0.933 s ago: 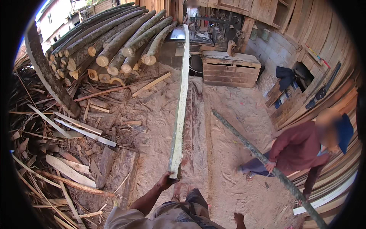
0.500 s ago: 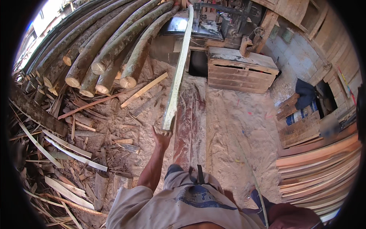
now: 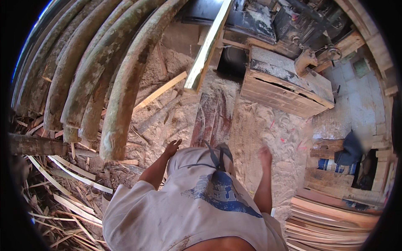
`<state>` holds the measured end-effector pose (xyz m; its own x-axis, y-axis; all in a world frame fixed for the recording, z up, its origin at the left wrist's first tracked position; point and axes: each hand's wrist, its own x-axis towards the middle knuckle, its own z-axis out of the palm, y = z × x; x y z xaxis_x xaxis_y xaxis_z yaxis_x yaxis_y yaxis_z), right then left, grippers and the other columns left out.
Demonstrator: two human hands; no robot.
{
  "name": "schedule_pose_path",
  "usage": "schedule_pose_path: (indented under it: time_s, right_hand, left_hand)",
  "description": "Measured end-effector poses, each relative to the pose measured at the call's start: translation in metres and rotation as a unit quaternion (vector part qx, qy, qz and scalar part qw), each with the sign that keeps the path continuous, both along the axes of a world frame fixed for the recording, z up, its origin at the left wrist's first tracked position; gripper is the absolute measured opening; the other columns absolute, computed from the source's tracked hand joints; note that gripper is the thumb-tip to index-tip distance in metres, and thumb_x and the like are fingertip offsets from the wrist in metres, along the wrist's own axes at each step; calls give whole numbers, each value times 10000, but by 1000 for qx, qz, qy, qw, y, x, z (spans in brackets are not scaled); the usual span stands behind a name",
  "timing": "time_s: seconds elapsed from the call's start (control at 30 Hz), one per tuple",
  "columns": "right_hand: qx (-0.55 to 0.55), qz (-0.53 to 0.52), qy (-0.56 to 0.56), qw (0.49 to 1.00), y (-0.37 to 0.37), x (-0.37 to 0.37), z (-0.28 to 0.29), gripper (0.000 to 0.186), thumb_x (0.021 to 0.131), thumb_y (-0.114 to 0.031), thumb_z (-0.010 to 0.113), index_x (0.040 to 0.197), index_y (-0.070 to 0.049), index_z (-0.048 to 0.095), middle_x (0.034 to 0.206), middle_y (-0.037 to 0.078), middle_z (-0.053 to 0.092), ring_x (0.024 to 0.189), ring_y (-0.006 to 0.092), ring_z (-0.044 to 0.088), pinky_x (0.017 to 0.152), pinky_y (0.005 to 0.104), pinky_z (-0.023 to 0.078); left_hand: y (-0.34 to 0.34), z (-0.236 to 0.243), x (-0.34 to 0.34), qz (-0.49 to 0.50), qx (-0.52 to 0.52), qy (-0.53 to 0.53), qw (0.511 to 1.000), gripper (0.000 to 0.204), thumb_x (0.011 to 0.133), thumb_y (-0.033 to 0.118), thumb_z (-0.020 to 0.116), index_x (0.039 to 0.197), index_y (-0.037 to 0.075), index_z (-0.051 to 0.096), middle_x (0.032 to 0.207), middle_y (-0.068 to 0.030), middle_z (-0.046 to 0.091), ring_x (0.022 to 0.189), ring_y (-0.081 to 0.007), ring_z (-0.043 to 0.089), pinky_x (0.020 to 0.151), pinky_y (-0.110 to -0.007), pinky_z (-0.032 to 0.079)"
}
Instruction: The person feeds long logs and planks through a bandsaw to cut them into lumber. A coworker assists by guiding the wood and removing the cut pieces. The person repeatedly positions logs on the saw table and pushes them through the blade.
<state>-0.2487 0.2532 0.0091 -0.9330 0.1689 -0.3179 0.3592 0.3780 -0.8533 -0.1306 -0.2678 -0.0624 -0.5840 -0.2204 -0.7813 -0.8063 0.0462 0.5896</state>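
A long squared timber (image 3: 209,48) with pale sides slopes from the dark machine table (image 3: 201,11) toward me, its near end in the air above the floor boards. My left hand (image 3: 172,147) is well short of that end, beside my left hip. It holds nothing, and its fingers are apart. Out to the right, over the sawdust, hangs my right hand (image 3: 264,155), smeared by motion. I cannot make out its fingers, and it touches nothing that I can see.
Bark-covered logs (image 3: 125,83) are stacked at the left, above scattered offcuts (image 3: 79,171). A sawdust-covered wooden box (image 3: 284,90) stands beside the machine (image 3: 310,29). Sawn boards (image 3: 326,217) lie stacked at the lower right. A reddish plank (image 3: 209,117) runs along the sawdust floor ahead.
My left hand has let go of the timber's near end and dropped back toward my hip. The timber's end is farther from me. My right hand has come into view.
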Motion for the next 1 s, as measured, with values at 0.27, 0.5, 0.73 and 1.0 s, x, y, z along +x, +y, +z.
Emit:
schedule_pose_path:
  time_s: [0.27, 0.5, 0.73, 1.0]
  right_hand:
    - [226, 386, -357, 820, -36, 39, -89, 300, 943, -266, 429, 1114, -88, 599, 1100, 147, 654, 972, 291, 633, 813, 406, 512]
    - [79, 124, -316, 937, -6, -305, -95, 469, 898, -481, 506, 1123, -91, 638, 1025, 217, 660, 964, 350, 639, 841, 454, 495]
    - [218, 9, 426, 878, -147, -690, 219, 247, 949, -263, 548, 1041, -58, 649, 953, 145, 681, 869, 345, 654, 745, 425, 498]
    - [496, -118, 583, 633, -191, -781, 384, 374, 837, -376, 665, 1164, -198, 631, 1367, 55, 462, 1114, 290, 531, 1007, 505, 330]
  left_hand:
    - [-9, 10, -206, 62, -3, 70, 996, 764, 827, 570, 632, 1373, 66, 457, 1030, -149, 675, 872, -211, 648, 725, -334, 500]
    - [7, 16, -360, 165, 47, 49, 984, 611, 882, 419, 635, 1347, 55, 480, 1052, -139, 656, 854, -180, 627, 699, -311, 503]
    - [35, 71, -441, 150, 87, 143, 974, 518, 912, 304, 623, 1291, -29, 508, 1041, -136, 648, 887, -163, 611, 765, -280, 503]
    - [0, -4, -424, 129, 26, 56, 990, 519, 913, 327, 606, 1283, -25, 515, 999, -144, 676, 889, -219, 662, 731, -303, 527]
